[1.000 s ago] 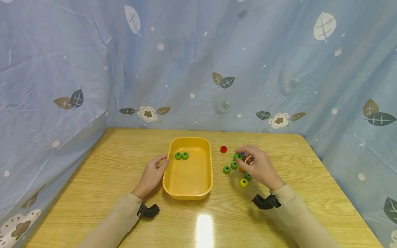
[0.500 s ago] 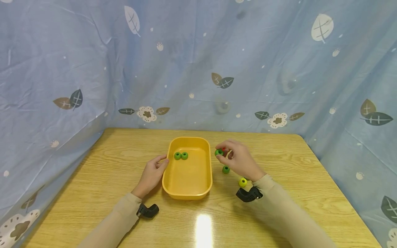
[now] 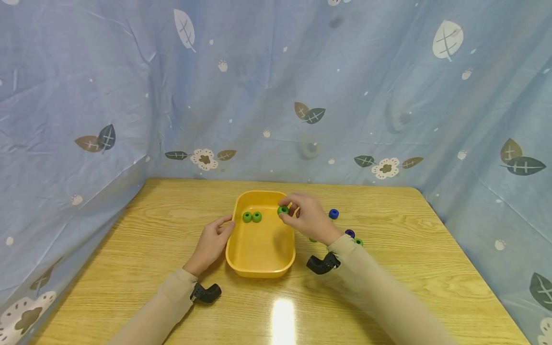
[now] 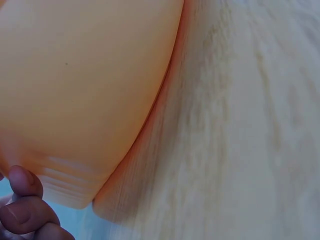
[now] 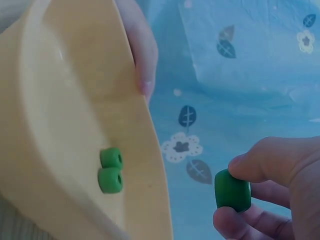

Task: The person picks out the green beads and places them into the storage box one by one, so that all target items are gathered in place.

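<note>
Right now my right hand [image 3: 307, 219] pinches a green bead [image 3: 282, 210] above the yellow tray's [image 3: 261, 270] upper right rim, its floor lying lower left, while my left hand [image 3: 212, 241] rests loosely against the tray's left wall.

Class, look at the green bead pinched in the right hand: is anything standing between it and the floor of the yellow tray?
Nothing visible does. The right hand pinches the green bead above the yellow tray, inside its right rim. The two green beads already in the tray lie to the left, and the floor under the held bead is bare.
</note>
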Action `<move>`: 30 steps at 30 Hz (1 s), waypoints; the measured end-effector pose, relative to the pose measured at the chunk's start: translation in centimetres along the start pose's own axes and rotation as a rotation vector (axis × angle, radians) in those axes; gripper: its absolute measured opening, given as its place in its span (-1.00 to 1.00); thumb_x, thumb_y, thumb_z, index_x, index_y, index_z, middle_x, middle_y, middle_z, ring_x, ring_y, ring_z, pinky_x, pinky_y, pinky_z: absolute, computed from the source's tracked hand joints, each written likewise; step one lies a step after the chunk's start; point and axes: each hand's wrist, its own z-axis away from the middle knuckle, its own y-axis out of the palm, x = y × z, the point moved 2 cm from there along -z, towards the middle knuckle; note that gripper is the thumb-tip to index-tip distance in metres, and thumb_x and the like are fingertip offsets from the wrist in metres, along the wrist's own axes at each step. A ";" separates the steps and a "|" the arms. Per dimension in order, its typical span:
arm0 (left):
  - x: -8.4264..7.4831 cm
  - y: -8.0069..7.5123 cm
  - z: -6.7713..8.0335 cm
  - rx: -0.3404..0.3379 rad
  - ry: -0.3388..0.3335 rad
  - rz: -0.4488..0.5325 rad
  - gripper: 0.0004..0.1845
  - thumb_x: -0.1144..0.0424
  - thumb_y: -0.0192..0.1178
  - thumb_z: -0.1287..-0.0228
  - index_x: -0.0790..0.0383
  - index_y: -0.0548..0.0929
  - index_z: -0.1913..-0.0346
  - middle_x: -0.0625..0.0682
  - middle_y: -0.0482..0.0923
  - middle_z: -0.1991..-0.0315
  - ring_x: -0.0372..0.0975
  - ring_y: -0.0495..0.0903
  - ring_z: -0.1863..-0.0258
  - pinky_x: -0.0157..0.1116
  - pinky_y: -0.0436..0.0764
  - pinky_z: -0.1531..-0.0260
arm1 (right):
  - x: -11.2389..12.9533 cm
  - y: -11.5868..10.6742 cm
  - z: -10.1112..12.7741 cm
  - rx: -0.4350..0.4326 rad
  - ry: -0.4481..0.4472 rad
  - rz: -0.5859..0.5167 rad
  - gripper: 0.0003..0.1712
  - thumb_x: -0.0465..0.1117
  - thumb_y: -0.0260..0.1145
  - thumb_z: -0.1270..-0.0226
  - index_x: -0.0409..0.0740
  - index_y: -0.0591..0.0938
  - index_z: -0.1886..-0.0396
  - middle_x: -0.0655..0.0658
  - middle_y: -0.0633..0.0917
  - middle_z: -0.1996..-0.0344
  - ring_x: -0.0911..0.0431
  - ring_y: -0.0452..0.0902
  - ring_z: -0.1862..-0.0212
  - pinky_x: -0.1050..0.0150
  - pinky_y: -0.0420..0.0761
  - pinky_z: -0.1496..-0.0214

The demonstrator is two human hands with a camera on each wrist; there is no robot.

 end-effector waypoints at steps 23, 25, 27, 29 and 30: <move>0.1 0.0 -0.2 -0.005 -0.007 -0.012 -0.42 -0.02 0.05 -0.66 0.35 0.45 -0.47 0.33 0.76 -0.01 0.05 0.79 0.00 -0.13 0.72 0.00 | 1.7 3.5 -4.0 0.091 0.032 0.002 -0.75 -0.23 0.42 -0.43 -0.20 0.72 -0.03 -0.12 0.70 0.07 0.03 0.67 0.20 0.28 0.64 0.15; 0.1 0.0 -0.2 -0.002 -0.004 -0.007 -0.41 -0.02 0.05 -0.66 0.36 0.45 -0.47 0.33 0.76 -0.02 0.05 0.78 -0.01 -0.14 0.72 0.00 | 1.9 3.8 -4.4 0.110 0.042 -0.003 -0.76 -0.24 0.42 -0.42 -0.20 0.71 -0.02 -0.13 0.70 0.06 0.03 0.66 0.21 0.28 0.65 0.14; 0.1 0.0 -0.2 0.004 -0.001 0.001 -0.41 -0.02 0.05 -0.66 0.36 0.45 -0.47 0.33 0.76 -0.02 0.05 0.78 -0.01 -0.19 0.73 0.03 | 1.9 4.1 -4.7 0.129 0.052 -0.013 -0.77 -0.26 0.43 -0.40 -0.19 0.71 0.00 -0.13 0.70 0.06 0.01 0.67 0.20 0.28 0.65 0.14; 0.1 -0.1 -0.2 0.010 0.002 0.012 -0.42 0.00 0.04 -0.67 0.36 0.45 -0.47 0.34 0.76 -0.01 0.05 0.79 0.01 -0.25 0.72 0.08 | 2.0 4.5 -5.0 0.147 0.057 -0.010 -0.77 -0.28 0.44 -0.39 -0.20 0.71 0.01 -0.14 0.70 0.06 0.02 0.67 0.22 0.29 0.65 0.14; 0.0 -0.1 -0.2 0.012 0.003 0.015 -0.43 0.00 0.04 -0.67 0.36 0.45 -0.47 0.34 0.76 0.01 0.05 0.79 0.03 -0.29 0.71 0.11 | 1.9 4.8 -5.1 0.157 0.061 -0.008 -0.77 -0.29 0.44 -0.39 -0.21 0.71 0.00 -0.15 0.69 0.06 0.03 0.67 0.23 0.29 0.65 0.14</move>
